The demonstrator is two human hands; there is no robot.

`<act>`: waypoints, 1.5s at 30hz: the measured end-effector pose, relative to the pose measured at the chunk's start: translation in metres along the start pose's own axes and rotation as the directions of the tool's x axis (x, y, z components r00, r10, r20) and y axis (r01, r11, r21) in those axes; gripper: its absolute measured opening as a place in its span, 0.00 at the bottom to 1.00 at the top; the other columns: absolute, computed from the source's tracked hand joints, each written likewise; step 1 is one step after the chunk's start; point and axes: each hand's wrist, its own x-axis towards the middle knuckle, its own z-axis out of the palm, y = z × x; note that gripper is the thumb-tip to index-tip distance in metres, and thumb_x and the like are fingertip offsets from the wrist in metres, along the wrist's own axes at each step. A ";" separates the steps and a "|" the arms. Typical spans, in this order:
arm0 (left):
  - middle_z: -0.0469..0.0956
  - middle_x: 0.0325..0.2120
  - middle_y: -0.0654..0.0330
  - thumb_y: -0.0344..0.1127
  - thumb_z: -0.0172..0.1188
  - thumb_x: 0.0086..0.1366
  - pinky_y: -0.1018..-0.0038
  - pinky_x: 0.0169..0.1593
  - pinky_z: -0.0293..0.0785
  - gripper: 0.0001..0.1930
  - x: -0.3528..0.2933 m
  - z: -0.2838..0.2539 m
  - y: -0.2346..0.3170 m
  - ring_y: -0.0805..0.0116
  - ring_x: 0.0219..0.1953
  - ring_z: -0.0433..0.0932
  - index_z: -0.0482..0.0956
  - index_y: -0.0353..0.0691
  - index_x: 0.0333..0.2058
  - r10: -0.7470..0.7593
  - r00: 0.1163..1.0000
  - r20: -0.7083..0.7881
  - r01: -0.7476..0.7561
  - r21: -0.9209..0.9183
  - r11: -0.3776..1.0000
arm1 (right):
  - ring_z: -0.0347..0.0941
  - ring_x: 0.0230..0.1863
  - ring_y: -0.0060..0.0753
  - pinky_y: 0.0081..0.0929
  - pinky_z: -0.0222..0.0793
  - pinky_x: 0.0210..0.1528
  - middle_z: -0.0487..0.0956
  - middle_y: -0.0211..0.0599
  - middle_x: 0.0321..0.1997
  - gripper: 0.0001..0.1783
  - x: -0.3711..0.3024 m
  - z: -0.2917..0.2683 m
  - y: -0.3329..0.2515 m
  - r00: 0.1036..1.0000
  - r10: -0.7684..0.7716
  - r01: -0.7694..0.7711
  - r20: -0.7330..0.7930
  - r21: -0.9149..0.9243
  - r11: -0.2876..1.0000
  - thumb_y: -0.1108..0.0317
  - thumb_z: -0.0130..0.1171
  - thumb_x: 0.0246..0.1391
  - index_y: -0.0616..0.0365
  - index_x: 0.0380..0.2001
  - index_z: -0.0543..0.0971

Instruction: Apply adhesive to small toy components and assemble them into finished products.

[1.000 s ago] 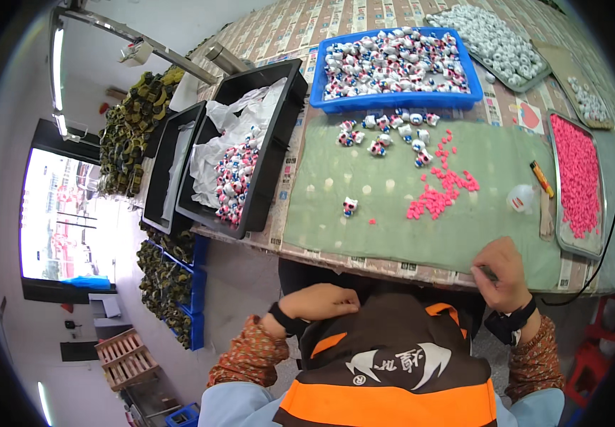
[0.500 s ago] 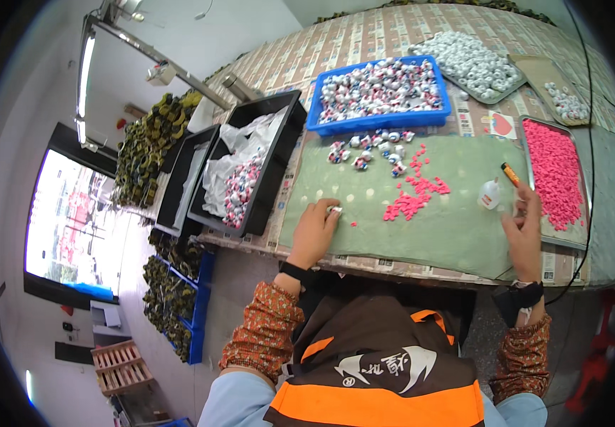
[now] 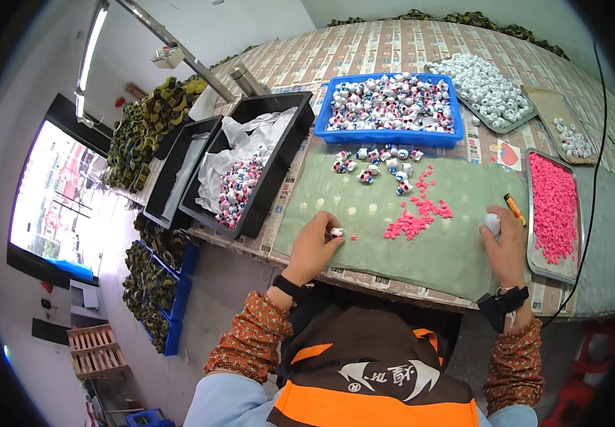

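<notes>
My left hand (image 3: pixel 312 249) rests at the left of the green cloth (image 3: pixel 300 192), its thumb and fingertips pinching a small white figurine (image 3: pixel 336 233) with coloured spots. One pink piece (image 3: pixel 353 238) lies just beside it. On the cloth's right side, my right hand (image 3: pixel 507 249) has its fingers curled around a small white rounded bottle (image 3: pixel 492 223), mostly covered by the hand. A yellow-orange tube (image 3: pixel 514 209) lies next to those fingers. Loose pink pieces (image 3: pixel 418 219) are scattered mid-cloth, with several painted white figurines (image 3: pixel 368 173) behind them.
A blue bin (image 3: pixel 389 139) full of painted figurines stands at the back. Black bins (image 3: pixel 294 135) lined with paper sit at the left. Trays of white pieces (image 3: pixel 489 92) and pink pieces (image 3: pixel 553 206) are on the right, where a black cable (image 3: pixel 599 142) crosses.
My right hand has moved left from beside the tube and closed around the white bottle. My left hand keeps its pinch on the figurine, now more visible. The whole view has shifted slightly.
</notes>
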 end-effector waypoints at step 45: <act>0.76 0.44 0.62 0.24 0.68 0.65 0.77 0.48 0.75 0.18 -0.030 -0.004 -0.005 0.75 0.44 0.78 0.78 0.38 0.53 0.040 0.951 0.306 0.169 -0.624 0.763 | 0.72 0.18 0.41 0.33 0.66 0.22 0.81 0.39 0.26 0.17 -0.037 0.060 -0.169 0.944 -0.254 0.134 0.212 0.456 0.880 0.72 0.75 0.44 0.60 0.39 0.82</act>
